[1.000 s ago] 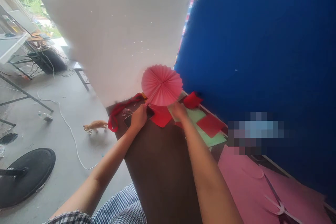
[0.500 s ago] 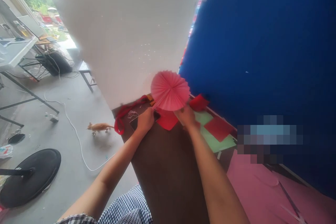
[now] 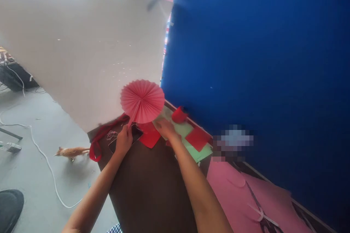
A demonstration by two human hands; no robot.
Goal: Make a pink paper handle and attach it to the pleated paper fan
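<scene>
A round pleated pink paper fan (image 3: 142,101) stands upright above the far end of a dark brown table (image 3: 153,185). My left hand (image 3: 124,141) is closed on the fan's lower left edge. My right hand (image 3: 165,128) pinches its lower right edge. Under the fan lie a red paper piece (image 3: 149,138), a dark phone (image 3: 134,133), green paper sheets (image 3: 201,151) and a red square (image 3: 197,138). A red roll (image 3: 179,115) sits by the blue board.
A white board (image 3: 82,62) and a blue board (image 3: 259,72) stand behind the table. Pink paper (image 3: 240,196) with scissors (image 3: 259,209) lies at the right. A red strap (image 3: 101,140) hangs off the table's corner. An orange cat (image 3: 71,151) and a white cable (image 3: 46,164) are on the floor.
The view has swung so the table scene sits further left and lower. Both hands keep their hold on the fan. The cat has walked on along the floor.
</scene>
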